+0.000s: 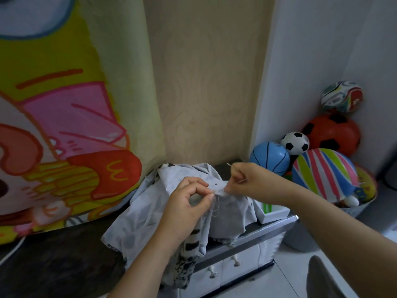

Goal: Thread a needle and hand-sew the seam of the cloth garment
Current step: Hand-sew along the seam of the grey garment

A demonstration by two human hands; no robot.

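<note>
A pale grey garment (148, 220) lies bunched on the dark counter and hangs over its front edge. My left hand (189, 203) pinches a raised fold of the cloth between thumb and forefinger. My right hand (247, 179) grips the same fold from the right and holds a thin needle (230, 165), whose tip sticks up past the fingers. Loose white thread (216, 208) dangles from the pinched seam between both hands.
A dark counter (64, 254) sits over white drawers (227, 267). A small white box (271, 211) stands right of the garment. Several toy balls (322, 171) fill a bin at the right. A cartoon-printed curtain (64, 125) hangs at the left.
</note>
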